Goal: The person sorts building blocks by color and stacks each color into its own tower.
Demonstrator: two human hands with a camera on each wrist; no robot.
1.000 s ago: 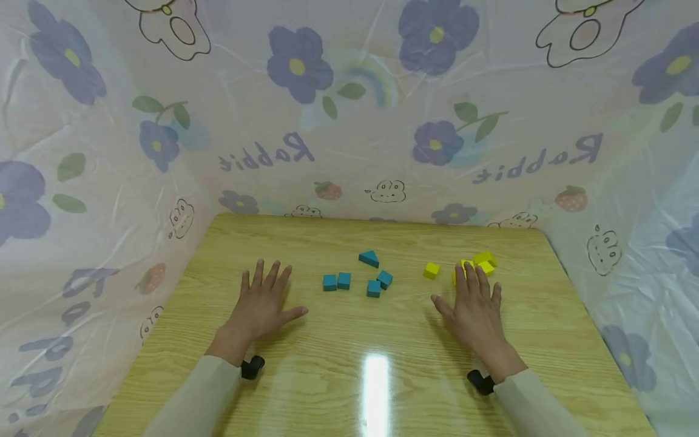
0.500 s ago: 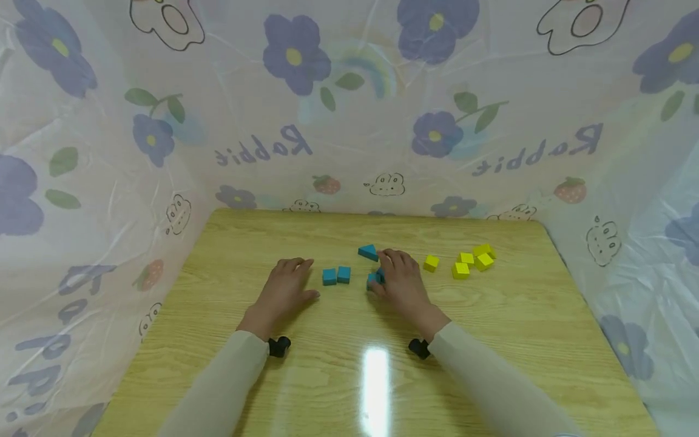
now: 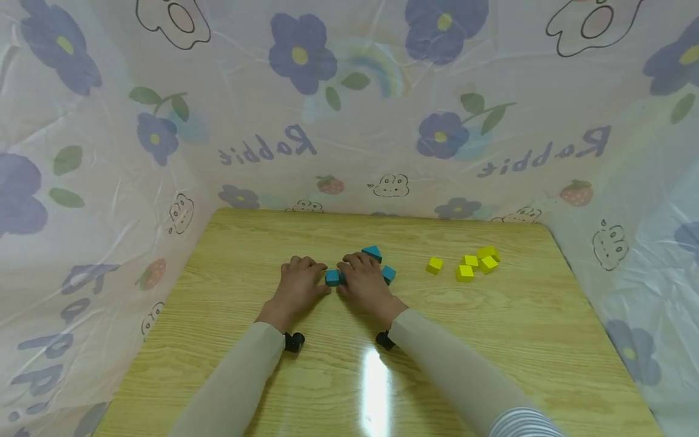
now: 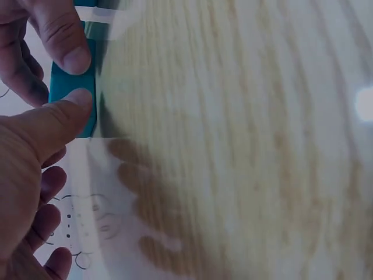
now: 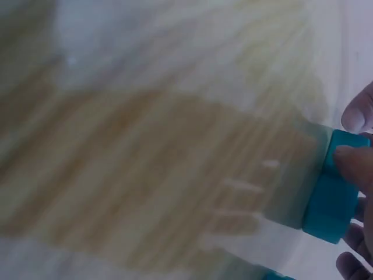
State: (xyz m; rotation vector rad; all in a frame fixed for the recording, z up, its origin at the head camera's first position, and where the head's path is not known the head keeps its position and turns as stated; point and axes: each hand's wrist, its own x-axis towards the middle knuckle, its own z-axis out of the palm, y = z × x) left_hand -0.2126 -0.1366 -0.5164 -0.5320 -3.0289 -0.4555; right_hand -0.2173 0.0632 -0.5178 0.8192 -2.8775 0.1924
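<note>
Two blue cubes sit side by side at mid-table, the left cube [image 3: 332, 278] in full view and the right cube [image 5: 329, 210] largely covered in the head view. My right hand [image 3: 367, 285] reaches over the right cube, thumb on the near side and fingers curled behind it. From the left, my left hand [image 3: 297, 284] brackets the left cube's edge, its bent fingers and thumb spread apart right at the corner. Behind my right hand lie a blue triangular block [image 3: 372, 250] and another blue cube [image 3: 389, 275].
Several yellow blocks [image 3: 465, 273] lie grouped at the right, with a single yellow cube [image 3: 434, 265] a little left of them. The wooden table [image 3: 262, 376] meets a printed plastic curtain [image 3: 349, 121] at its back and sides.
My right hand has swept left from the yellow blocks, past the right-hand blue cubes, to the left pair. My left hand has moved right to the left cube, its fingers bending.
</note>
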